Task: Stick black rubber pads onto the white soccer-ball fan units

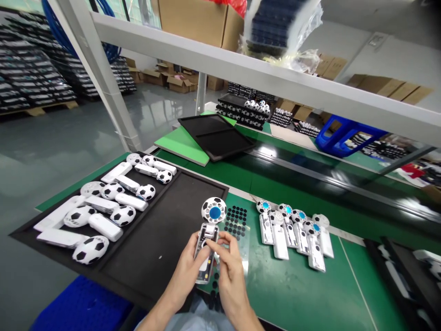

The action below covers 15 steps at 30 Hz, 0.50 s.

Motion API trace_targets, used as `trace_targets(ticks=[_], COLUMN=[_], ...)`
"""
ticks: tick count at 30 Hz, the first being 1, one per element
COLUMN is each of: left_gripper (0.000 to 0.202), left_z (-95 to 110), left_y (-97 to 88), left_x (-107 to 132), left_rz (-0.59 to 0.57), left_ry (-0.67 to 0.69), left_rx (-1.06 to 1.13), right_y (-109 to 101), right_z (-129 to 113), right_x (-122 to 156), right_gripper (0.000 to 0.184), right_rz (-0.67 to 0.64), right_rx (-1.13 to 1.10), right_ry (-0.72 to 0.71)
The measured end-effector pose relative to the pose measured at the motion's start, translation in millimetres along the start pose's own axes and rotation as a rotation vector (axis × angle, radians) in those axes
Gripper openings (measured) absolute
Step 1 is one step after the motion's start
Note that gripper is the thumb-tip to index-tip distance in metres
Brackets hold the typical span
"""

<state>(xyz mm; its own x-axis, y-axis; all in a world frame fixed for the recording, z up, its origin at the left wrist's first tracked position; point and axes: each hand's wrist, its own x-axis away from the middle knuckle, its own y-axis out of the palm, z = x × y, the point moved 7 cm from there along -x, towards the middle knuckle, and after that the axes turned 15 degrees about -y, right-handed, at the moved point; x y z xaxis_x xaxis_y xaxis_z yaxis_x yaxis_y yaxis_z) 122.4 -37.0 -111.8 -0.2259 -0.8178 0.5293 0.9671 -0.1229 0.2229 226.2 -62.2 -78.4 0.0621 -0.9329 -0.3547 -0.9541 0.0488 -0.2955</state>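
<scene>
My left hand [188, 264] is wrapped round the handle of a device that looks like a handheld fan [207, 230], its thumb across the front. The head is a black-and-white football shape with a blue centre, and the handle front seems see-through. On the same handle, my right hand [228, 262] grips from the right, with its fingertips close to the left thumb. Whether a small piece lies under those fingertips I cannot tell. Just right of the fan is a clear sheet [245, 248] bearing rows of black round dots [236, 220], partly hidden by my right hand.
At left, a black divided tray [165, 184] holds several football-headed fans [112, 223]. More fans [296, 230] lie on the green table [272, 287] at right, beside another black tray [396, 276]. A grey frame beam [206, 50] crosses above. Behind are a black tray [217, 133] and blue crate [344, 138].
</scene>
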Motion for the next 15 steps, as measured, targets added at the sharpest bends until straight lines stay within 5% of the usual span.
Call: trace_targets(ticks=[4,8,12,15], left_gripper=[0.045,0.044,0.047,0.052], left_z=[0.3,-8.8,-20.9,-25.9], left_y=[1.1,0.1,-0.4,16.1], left_x=[-0.5,-0.1,-1.1,-6.3], left_rz=[0.046,0.115,0.186,0.165], left_ry=[-0.004,-0.03,-0.089,-0.157], left_rx=[0.132,0.166,0.168,0.111], right_y=[11.7,12.0,14.3,10.8], right_z=[10.6,13.0,20.3,29.4], right_x=[9.6,22.7,39.2,49.9], right_gripper=[0.037,0.056,0.059,0.053], right_rz=[0.01,0.122,0.089,0.15], right_rx=[-0.162,-0.243,-0.173,-0.093], right_ry=[0.151,0.203,0.303,0.341])
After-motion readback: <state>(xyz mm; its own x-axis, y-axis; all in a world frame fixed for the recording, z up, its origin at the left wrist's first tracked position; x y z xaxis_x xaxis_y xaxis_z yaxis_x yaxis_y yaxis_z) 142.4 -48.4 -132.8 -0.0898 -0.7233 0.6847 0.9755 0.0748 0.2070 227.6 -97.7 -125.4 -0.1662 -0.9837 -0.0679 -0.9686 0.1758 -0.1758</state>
